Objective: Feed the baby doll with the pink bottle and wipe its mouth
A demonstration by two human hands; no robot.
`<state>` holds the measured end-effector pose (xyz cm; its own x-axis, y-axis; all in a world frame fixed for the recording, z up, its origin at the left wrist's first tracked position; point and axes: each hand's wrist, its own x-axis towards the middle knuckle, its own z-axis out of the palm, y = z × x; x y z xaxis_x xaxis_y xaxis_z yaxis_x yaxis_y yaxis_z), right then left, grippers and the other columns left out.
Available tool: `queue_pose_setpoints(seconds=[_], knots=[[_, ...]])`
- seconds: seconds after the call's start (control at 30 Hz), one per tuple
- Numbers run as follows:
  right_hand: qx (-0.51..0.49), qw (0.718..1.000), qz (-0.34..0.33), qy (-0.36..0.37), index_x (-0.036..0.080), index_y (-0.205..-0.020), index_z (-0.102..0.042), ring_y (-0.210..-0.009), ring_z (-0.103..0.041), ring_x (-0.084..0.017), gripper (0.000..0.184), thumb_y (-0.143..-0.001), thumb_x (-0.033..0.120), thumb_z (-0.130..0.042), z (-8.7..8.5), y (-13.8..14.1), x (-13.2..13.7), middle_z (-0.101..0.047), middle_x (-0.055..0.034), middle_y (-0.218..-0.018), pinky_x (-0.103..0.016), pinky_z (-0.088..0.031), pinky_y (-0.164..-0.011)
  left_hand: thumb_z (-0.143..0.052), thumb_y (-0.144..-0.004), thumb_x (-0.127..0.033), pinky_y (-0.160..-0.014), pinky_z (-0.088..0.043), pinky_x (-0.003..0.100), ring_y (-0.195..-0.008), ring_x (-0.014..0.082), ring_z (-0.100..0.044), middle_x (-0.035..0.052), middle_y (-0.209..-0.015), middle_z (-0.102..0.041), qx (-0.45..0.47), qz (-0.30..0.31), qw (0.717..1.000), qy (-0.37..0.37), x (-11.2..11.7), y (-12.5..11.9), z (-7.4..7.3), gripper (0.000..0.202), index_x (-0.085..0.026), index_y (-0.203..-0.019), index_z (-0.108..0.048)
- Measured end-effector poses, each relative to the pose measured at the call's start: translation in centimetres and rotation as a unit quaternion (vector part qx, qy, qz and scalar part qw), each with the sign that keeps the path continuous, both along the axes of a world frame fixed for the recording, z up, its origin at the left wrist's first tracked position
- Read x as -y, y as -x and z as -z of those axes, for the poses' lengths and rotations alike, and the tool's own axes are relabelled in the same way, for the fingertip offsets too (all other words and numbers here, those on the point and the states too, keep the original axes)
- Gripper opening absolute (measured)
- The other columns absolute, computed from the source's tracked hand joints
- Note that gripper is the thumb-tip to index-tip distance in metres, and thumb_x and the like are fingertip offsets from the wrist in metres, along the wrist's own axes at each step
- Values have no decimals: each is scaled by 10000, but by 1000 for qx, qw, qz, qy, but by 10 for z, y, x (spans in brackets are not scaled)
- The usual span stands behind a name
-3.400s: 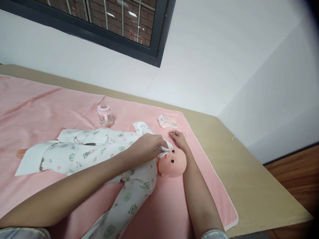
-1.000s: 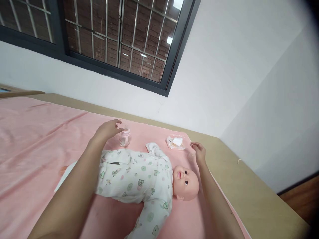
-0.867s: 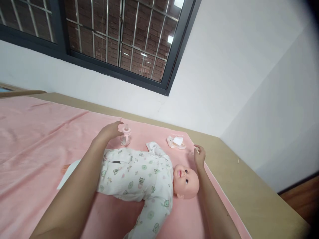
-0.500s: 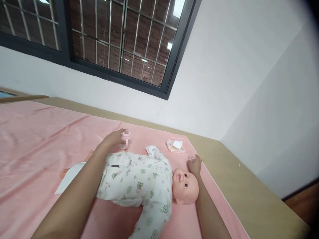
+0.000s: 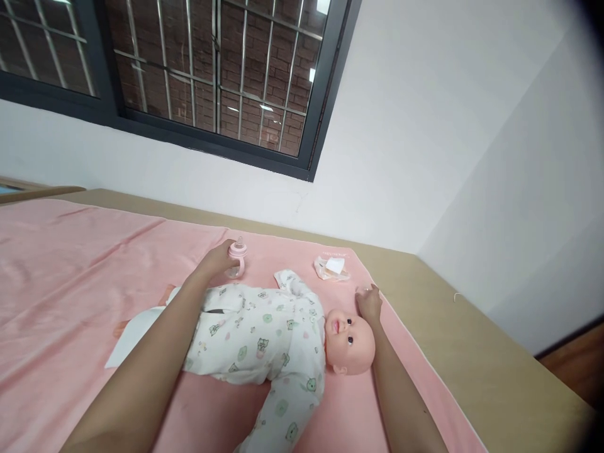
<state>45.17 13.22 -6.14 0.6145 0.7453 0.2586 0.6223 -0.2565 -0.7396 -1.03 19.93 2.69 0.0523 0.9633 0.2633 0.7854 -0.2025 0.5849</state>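
Note:
A baby doll [image 5: 264, 336] in a white printed outfit lies on its back on the pink blanket [image 5: 117, 251], its bald head to the right. My left hand [image 5: 221, 259] is closed around a pink-and-clear baby bottle [image 5: 237, 251], upright just beyond the doll's legs and waist. Beyond the doll's head, my right hand [image 5: 370, 303] is closed near the blanket's right edge. Its fingers are on a small clear cap-like piece [image 5: 363, 290], mostly hidden by them.
An opened clear wrapper [image 5: 325, 268] with a white piece lies between my hands. A white sheet [image 5: 125, 340] sits by the doll's feet, partly under my left forearm. The wooden surface [image 5: 434, 296] borders the blanket, with a wall and barred window behind.
The view has shifted slightly. My right hand has turned a little, and less of the clear piece shows. My left hand keeps hold of the baby bottle; the doll lies still.

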Motion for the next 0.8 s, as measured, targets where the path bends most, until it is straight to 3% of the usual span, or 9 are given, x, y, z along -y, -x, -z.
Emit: queue_pose_setpoints(seconds=[0.17,0.3,0.4,0.5,0.63,0.7,0.8], knots=[[-75,996,-9,-53,96,-1390,-362,-1216,-548,-328,759,-710,358,-571,-2,1,5,-576,-201,-1290,-435,-419,-1040,-598,-663,-318,-926,-458,322,-1114,272,-601,64,-1247,-626,42,46,996,-65,11,-11,-22,634,-197,-1278,-504],[-142,983,-30,-112,153,-1343,-374,-1126,-599,-262,735,-692,399,-611,-14,4,5,-582,-155,-1275,-412,-470,-985,-612,-686,-317,-973,-443,312,-1186,256,-567,51,-1281,-609,98,104,983,-112,34,-35,-45,638,-211,-1303,-490],[-191,965,-61,-168,165,-1307,-391,-1085,-615,-226,743,-660,408,-665,-43,12,7,-576,-140,-1274,-380,-503,-941,-615,-723,-291,-943,-459,311,-1175,253,-575,40,-1263,-617,122,158,969,-143,58,-59,-61,585,-230,-1291,-492],[-218,945,-115,-216,186,-1294,-413,-1064,-623,-203,755,-642,409,-724,-88,31,22,-606,-111,-1230,-363,-504,-943,-616,-755,-286,-945,-452,321,-1174,250,-572,26,-1274,-609,72,205,961,-170,81,-78,-73,601,-249,-1333,-456],[-239,887,-266,-293,214,-1268,-465,-1106,-602,-201,690,-675,402,-763,-144,75,66,-612,-92,-1225,-379,-482,-987,-612,-775,-276,-1017,-412,352,-1227,256,-531,52,-1350,-564,0,251,943,-219,103,-98,-79,620,-209,-1367,-441],[-217,866,-327,-309,245,-1291,-452,-1134,-590,-195,673,-710,395,-757,-160,99,88,-598,-80,-1250,-362,-483,-993,-604,-790,-280,-1061,-378,380,-1245,262,-513,64,-1383,-542,-32,264,933,-243,112,-106,-79,604,-185,-1365,-444],[-180,849,-390,-308,279,-1325,-421,-1163,-577,-198,652,-762,394,-729,-169,127,112,-569,-70,-1272,-365,-487,-1005,-602,-806,-283,-1107,-330,417,-1241,268,-513,63,-1382,-546,-72,278,923,-257,123,-117,-78,597,-177,-1370,-439]])
